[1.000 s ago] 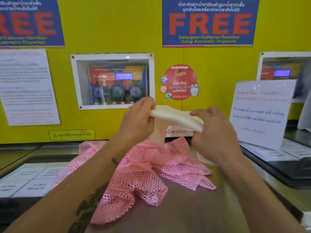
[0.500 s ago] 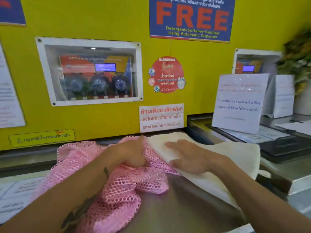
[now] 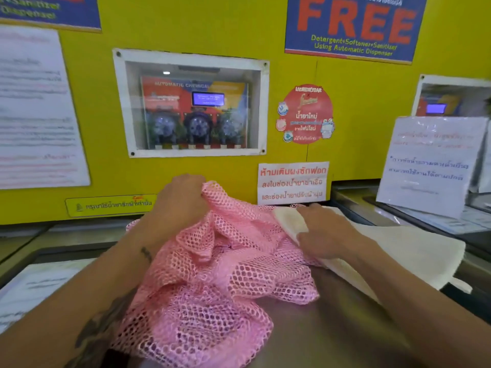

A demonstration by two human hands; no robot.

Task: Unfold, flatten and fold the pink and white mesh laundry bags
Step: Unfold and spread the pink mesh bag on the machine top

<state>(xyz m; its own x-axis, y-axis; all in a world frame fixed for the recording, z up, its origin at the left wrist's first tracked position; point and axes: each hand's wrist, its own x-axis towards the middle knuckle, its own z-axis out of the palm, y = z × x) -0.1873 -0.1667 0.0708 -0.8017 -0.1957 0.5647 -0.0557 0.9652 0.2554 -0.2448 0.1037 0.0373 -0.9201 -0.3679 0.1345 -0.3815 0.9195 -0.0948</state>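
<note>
White mesh bag (image 3: 398, 245) now lowered onto table (image 3: 332, 335) at 3 o'clock, right hand (image 3: 326, 232) flat on it, left hand (image 3: 180, 200) clutching pink mesh bag (image 3: 212, 282); flattening started.

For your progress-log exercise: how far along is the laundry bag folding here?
Early. Done: the white mesh laundry bag lies spread on the steel counter. In hand: the left hand grips the crumpled pink mesh laundry bag; the right hand presses the white one. Left: flattening pink, folding both.
</note>
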